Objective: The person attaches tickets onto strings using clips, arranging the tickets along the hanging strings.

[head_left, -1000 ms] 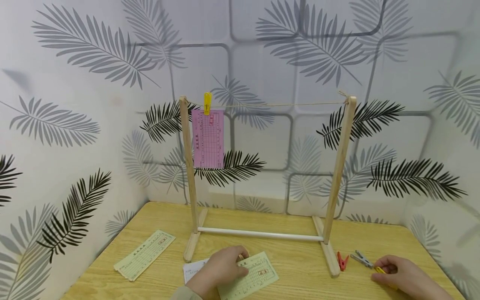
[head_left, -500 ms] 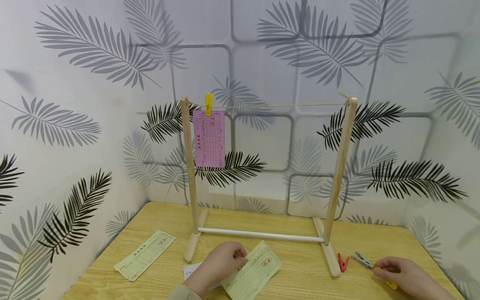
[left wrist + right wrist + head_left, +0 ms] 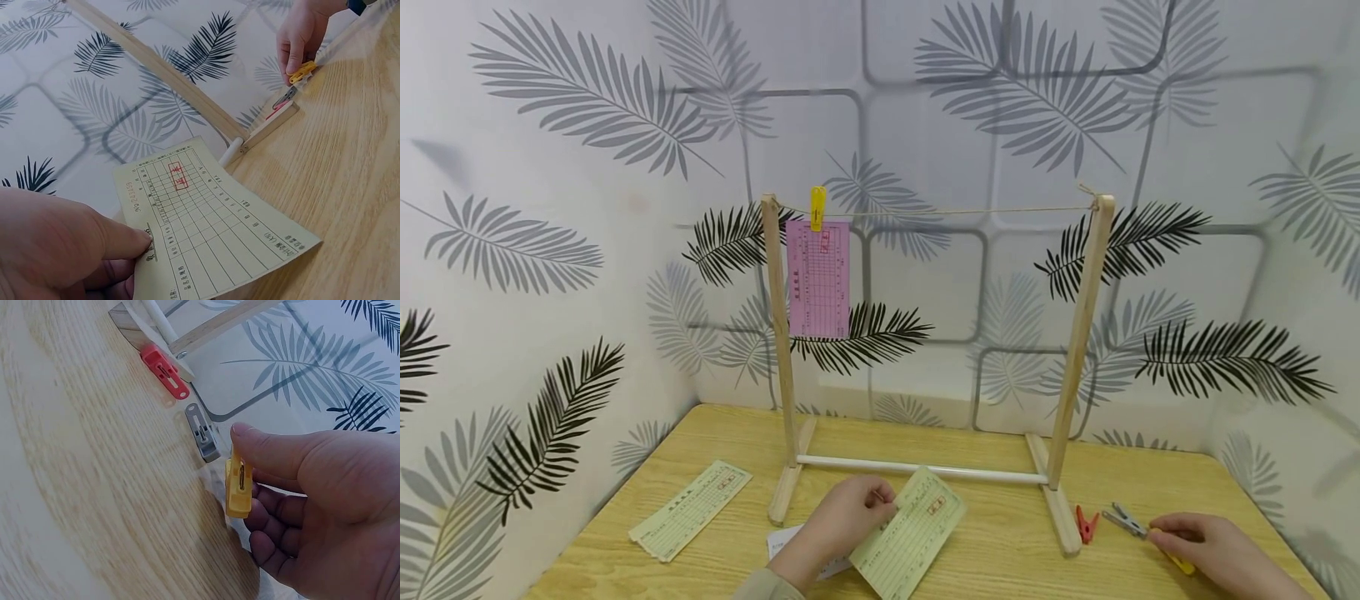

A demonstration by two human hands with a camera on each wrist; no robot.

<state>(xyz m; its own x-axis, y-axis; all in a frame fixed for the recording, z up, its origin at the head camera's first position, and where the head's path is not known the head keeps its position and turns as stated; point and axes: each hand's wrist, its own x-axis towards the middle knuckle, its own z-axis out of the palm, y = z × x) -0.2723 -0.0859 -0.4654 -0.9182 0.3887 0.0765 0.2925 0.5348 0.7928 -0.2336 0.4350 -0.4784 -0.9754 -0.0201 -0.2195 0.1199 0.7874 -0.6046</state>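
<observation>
The wooden drying frame (image 3: 925, 358) is standing at the back of the tabletop (image 3: 1000, 542), with its string (image 3: 955, 210) stretched between the two posts. A pink slip (image 3: 818, 279) is hanging near the left post under a yellow peg on the string (image 3: 817, 207). A pale green slip (image 3: 689, 509) is lying flat at the left, well apart from your hands.

Your left hand (image 3: 842, 525) is pinching the corner of the green form (image 3: 908, 533) between thumb and fingers. A second ago that sheet was lying flat under your hand; now its far end is tilting up off the tabletop, so you are lifting it clear. A white paper (image 3: 786, 542) is lying partly under your left wrist.

Your right hand (image 3: 1210, 550) is pinching the yellow clothespin (image 3: 238, 485) between thumb and forefinger, and has drawn it slightly back from the grey clothespin (image 3: 202, 432) and the red clothespin (image 3: 165, 370), both lying by the frame's right foot. Sheet and peg both look ready to go up.

As for writing, the green form is showing a ruled grid, a red stamped box (image 3: 176, 176) and a serial number along its edge that is too small to read with any certainty
</observation>
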